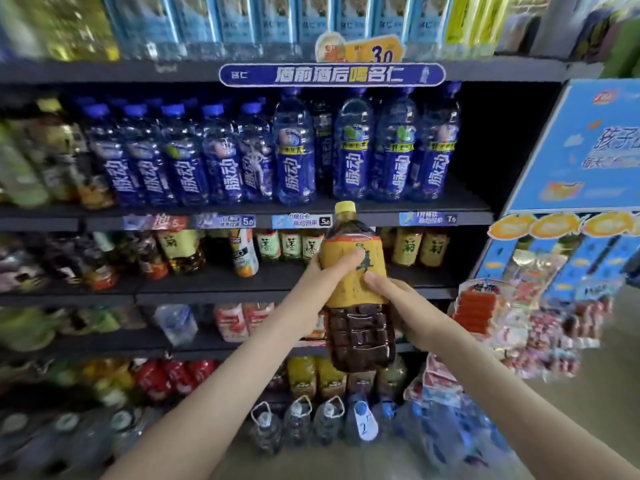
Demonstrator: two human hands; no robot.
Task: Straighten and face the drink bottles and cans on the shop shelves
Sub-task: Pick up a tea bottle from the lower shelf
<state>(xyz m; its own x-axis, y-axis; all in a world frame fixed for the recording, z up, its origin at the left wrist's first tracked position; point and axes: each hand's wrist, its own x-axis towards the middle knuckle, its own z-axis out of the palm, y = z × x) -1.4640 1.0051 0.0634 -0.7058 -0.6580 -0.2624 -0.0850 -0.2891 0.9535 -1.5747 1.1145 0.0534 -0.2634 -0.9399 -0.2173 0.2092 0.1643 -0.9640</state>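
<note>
A large bottle of dark tea (353, 292) with a yellow cap and an orange-yellow label is held upright in front of the shelves. My left hand (329, 271) grips its label from the left, thumb across the front. My right hand (398, 306) grips it from the right, just under the label. Behind the bottle, a shelf (242, 278) carries smaller yellow-labelled tea bottles (420, 249) set far back. One shelf up stand rows of blue drink bottles (353, 150), labels mostly facing out.
A blue cardboard display (571, 188) with hanging snack packs (519, 306) juts out at the right. Red cans and yellow bottles (311, 375) fill the lower shelf. Water jugs with handles (298, 420) stand on the floor. Light blue bottles (242, 22) line the top shelf.
</note>
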